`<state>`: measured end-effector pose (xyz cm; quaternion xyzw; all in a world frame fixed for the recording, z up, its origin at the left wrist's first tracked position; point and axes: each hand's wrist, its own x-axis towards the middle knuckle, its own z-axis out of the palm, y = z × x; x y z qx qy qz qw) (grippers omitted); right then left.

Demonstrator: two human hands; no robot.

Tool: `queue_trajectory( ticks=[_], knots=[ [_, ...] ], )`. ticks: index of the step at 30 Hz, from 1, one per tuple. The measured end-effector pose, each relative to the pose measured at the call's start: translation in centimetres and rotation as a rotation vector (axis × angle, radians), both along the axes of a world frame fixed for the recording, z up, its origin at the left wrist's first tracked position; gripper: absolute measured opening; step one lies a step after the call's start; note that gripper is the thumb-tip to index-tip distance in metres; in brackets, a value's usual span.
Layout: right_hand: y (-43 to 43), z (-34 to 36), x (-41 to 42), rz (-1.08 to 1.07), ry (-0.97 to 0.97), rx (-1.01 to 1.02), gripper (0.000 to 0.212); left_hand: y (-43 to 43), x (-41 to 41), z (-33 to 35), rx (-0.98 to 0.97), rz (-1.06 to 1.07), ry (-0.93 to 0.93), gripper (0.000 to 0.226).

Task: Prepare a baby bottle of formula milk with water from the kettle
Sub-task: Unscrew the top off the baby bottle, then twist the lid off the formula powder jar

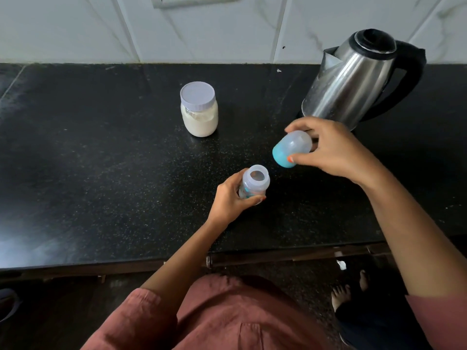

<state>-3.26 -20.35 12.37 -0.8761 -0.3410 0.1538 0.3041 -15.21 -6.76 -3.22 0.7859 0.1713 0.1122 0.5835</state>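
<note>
My left hand [231, 198] grips a clear baby bottle [254, 181] that stands upright on the black counter [101, 160], its mouth open and uncovered. My right hand [331, 150] holds the bottle's top [292, 149], a translucent cap on a teal ring, tilted in the air to the right of and above the bottle. A jar of pale formula powder [199, 109] with a white lid on it stands farther back at the centre. The steel kettle [353, 79] with a black handle and lid sits at the back right, just behind my right hand.
A white tiled wall [202, 29] rises behind the counter. The counter's front edge runs across below my arms, with dark floor and bare feet [341, 294] underneath at the right.
</note>
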Motion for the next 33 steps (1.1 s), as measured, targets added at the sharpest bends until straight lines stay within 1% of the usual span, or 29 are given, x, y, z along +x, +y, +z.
queue_trajectory(
  ticks=[2, 6, 9, 13, 22, 27, 30, 33],
  knots=[
    [-1.4, -0.9, 0.7, -0.105, -0.013, -0.019, 0.049, 0.0, 0.0, -0.1, -0.003, 0.006, -0.002, 0.067],
    [-4.2, -3.9, 2.1, -0.242, -0.005, -0.106, 0.051, -0.1, -0.1, -0.2, 0.001, 0.015, -0.016, 0.065],
    [-5.8, -6.7, 2.4, -0.316, 0.039, -0.159, 0.052, 0.0, -0.1, -0.3, 0.008, 0.018, -0.019, 0.064],
    [-7.1, -9.5, 2.2, -0.377, 0.051, -0.156, 0.053, -0.1, -0.1, -0.3, 0.016, 0.023, -0.030, 0.064],
    [-7.4, -11.3, 1.3, -0.400, 0.004, -0.124, 0.055, -0.2, -0.2, -0.6, -0.005, 0.029, -0.018, 0.064],
    [-7.2, -11.4, 1.3, -0.381, 0.053, -0.198, 0.072, -0.3, -0.2, -0.5, -0.039, 0.035, -0.025, 0.063],
    [-6.8, -11.1, 1.3, -0.375, 0.018, -0.198, 0.078, -0.1, -0.3, -0.8, -0.060, 0.025, -0.027, 0.072],
    [-5.5, -10.3, 1.2, -0.337, -0.032, -0.127, 0.068, 0.5, -0.5, -1.1, -0.076, 0.005, -0.005, 0.089]
  ],
)
